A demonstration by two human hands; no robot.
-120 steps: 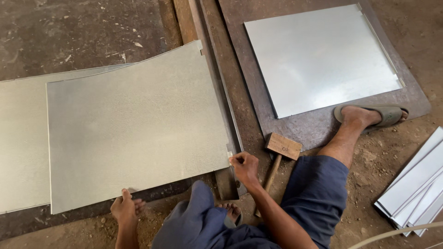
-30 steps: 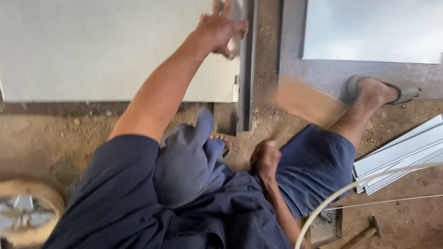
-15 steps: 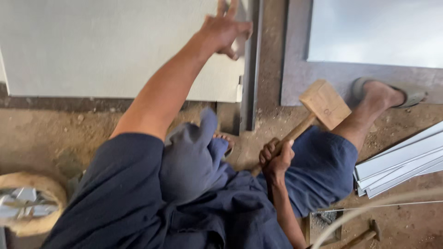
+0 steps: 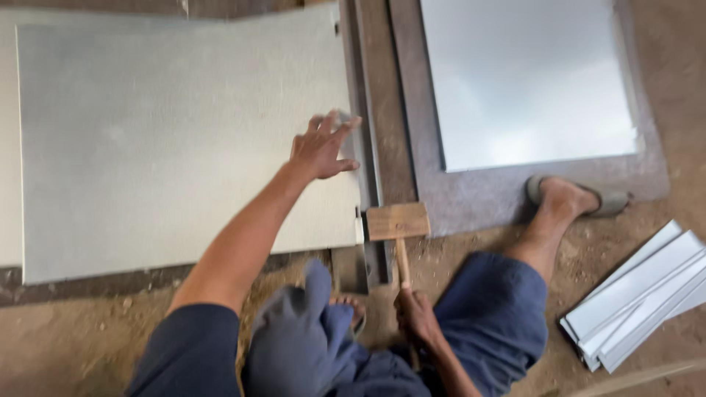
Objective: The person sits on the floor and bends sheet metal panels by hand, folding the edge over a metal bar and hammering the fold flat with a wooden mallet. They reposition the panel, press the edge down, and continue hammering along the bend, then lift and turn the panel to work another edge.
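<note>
Left hand (image 4: 321, 149): open, fingers spread, pressed flat on the large dull grey metal sheet (image 4: 176, 140) near its right edge. Right hand (image 4: 417, 317): clenched round the handle of the wooden mallet (image 4: 398, 222), whose head sits at the sheet's lower right corner, on the dark steel rail (image 4: 368, 147). 1 shinier sheet (image 4: 526, 81) lies right of the rail.

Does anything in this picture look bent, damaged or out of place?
Nothing looks damaged. The large grey metal sheet bows slightly along its top edge under the left hand. The right hand holds the wooden mallet at the sheet's corner.
</note>
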